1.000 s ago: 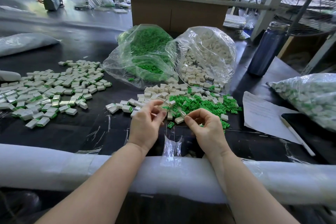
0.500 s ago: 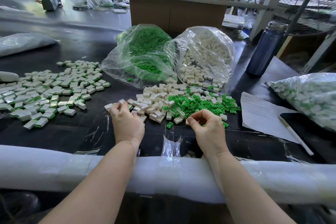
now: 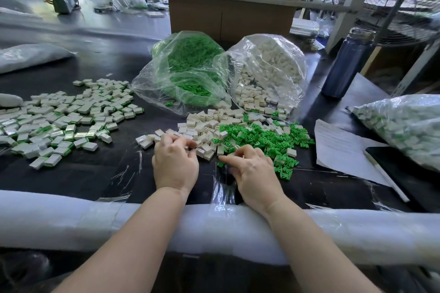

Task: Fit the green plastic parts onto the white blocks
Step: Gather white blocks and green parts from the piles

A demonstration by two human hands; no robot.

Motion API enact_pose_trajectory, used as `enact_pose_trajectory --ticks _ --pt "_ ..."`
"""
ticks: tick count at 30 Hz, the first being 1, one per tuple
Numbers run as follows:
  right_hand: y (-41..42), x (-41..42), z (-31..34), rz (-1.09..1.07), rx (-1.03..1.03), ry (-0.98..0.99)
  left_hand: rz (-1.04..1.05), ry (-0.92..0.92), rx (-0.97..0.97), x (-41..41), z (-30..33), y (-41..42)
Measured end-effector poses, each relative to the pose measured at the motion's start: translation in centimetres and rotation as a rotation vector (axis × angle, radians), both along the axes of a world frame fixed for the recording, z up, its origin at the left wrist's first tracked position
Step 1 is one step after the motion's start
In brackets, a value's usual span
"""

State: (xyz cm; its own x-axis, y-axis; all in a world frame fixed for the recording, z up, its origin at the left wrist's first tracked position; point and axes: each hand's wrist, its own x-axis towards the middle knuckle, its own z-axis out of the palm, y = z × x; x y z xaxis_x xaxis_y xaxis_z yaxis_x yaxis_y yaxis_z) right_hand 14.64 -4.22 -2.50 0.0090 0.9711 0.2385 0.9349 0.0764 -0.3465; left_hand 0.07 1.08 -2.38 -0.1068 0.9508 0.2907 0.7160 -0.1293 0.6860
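Observation:
Loose white blocks (image 3: 204,126) lie in a pile mid-table, with loose green plastic parts (image 3: 259,137) heaped to their right. My left hand (image 3: 176,164) sits at the near edge of the white pile, its fingers curled down round a white block (image 3: 201,150) there. My right hand (image 3: 252,170) rests at the near edge of the green heap. Its index finger stretches left over a stray green part (image 3: 221,164), and the other fingertips touch the green parts. Finished blocks with green inserts (image 3: 64,121) are spread out on the left.
An open bag of green parts (image 3: 188,71) and an open bag of white blocks (image 3: 269,71) lie behind the piles. A dark bottle (image 3: 345,64), a paper sheet (image 3: 342,147), a pen (image 3: 385,176) and a full bag (image 3: 404,126) are at right. A padded white roll (image 3: 71,223) lines the near edge.
My left hand set an assembled block down at the left end of the white pile, then shifted right onto the white blocks. My right hand uncurled and reached forward onto the green parts.

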Motion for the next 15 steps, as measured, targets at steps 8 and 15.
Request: enact_pose_trajectory --ticks 8,15 --pt "0.06 -0.10 -0.09 -0.024 0.020 -0.032 -0.101 0.127 -0.012 0.39 -0.17 -0.17" --pt "-0.05 -0.08 -0.09 -0.046 0.015 -0.031 -0.083 0.202 0.003 0.46 -0.33 -0.25"
